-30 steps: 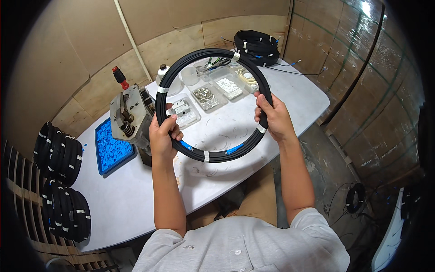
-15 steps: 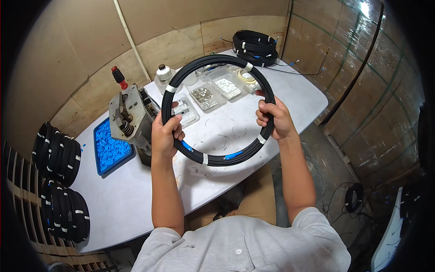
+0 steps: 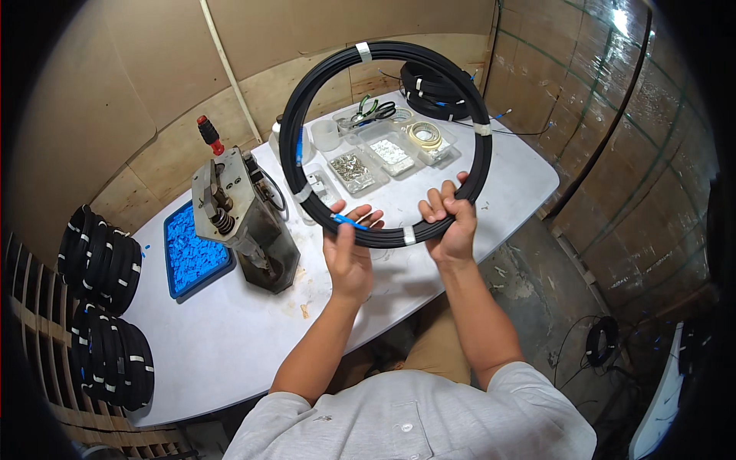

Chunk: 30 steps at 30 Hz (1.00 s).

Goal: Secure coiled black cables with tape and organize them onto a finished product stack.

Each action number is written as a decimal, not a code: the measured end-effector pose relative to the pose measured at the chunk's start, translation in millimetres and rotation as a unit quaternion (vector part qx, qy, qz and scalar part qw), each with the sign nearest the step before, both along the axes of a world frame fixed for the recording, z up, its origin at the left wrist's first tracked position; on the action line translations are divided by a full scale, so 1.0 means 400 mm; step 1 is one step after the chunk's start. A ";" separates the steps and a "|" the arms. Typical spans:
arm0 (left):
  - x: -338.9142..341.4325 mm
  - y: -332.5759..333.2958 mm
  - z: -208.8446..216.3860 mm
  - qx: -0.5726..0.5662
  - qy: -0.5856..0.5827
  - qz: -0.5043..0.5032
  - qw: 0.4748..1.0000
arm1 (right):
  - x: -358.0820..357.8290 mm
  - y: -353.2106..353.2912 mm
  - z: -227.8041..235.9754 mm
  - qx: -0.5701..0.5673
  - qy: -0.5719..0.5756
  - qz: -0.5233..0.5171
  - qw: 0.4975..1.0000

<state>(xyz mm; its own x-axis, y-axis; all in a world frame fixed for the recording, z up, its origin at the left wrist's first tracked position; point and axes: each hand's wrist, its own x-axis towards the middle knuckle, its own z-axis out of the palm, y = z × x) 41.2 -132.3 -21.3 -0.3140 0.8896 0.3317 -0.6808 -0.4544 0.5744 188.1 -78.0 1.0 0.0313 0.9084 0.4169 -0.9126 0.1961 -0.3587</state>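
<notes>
A coil of black cable [image 3: 484, 165], bound with white tape bands, is held up above the table. My right hand [image 3: 452, 230] grips its lower right part, with the fingers wrapped round it. At the lower left of the ring, my left hand [image 3: 349, 257] holds it loosely. Its thumb is in front, by a blue connector [image 3: 349, 222], and its fingers show inside the ring, partly stretched. A second blue connector [image 3: 299, 147] lies along the coil's left side.
A metal press [image 3: 245, 207] with a red-and-black handle stands beside a blue tray [image 3: 181, 294] of small blue parts. Clear boxes [image 3: 354, 172] of small parts, scissors [image 3: 378, 113] and more coils [image 3: 433, 92] sit farther back. Black coils [image 3: 115, 360] are stacked at left.
The coil has been raised and turned, so its tape bands and blue connectors sit elsewhere. My left hand has shifted right to the ring's bottom; my right hand is lower on it.
</notes>
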 end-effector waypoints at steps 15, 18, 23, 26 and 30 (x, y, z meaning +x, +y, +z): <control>-0.218 0.062 0.064 -0.160 -0.044 -0.002 0.986 | 0.082 0.018 0.101 0.004 -0.254 0.015 0.967; -0.259 0.079 0.043 -0.178 -0.049 -0.051 0.981 | 0.073 -0.010 0.106 0.010 -0.287 0.016 0.958; -0.256 0.059 0.052 -0.159 0.021 -0.036 0.986 | 0.090 0.012 0.106 -0.065 -0.294 0.008 0.954; -0.240 0.030 0.087 -0.143 0.096 -0.006 0.985 | 0.105 0.033 0.087 -0.065 -0.382 -0.040 0.921; -0.237 0.012 0.127 -0.125 0.156 0.010 0.980 | 0.117 0.043 0.035 -0.093 -0.364 -0.034 0.926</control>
